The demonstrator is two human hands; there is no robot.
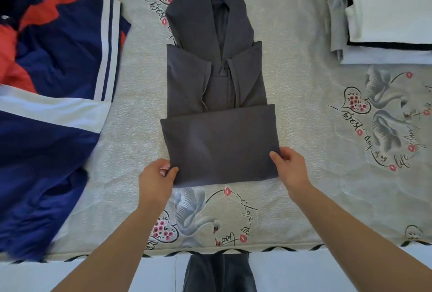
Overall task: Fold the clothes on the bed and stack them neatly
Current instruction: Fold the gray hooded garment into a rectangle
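Observation:
A dark grey hooded garment point(217, 76) lies lengthwise in the middle of the bed, sleeves folded inward and its near end folded up into a flat rectangle. My left hand point(155, 180) pinches the rectangle's near left corner between thumb and fingers. My right hand point(289, 166) pinches the near right corner the same way. A stack of folded white, grey and black clothes point(383, 18) sits at the far right of the bed.
A heap of unfolded navy, red and white clothes point(49, 95) covers the left side. The bedsheet point(304, 198) is pale with swan and heart prints. The bed's near edge runs across the bottom, with pale floor and my dark trousers point(218, 273) below.

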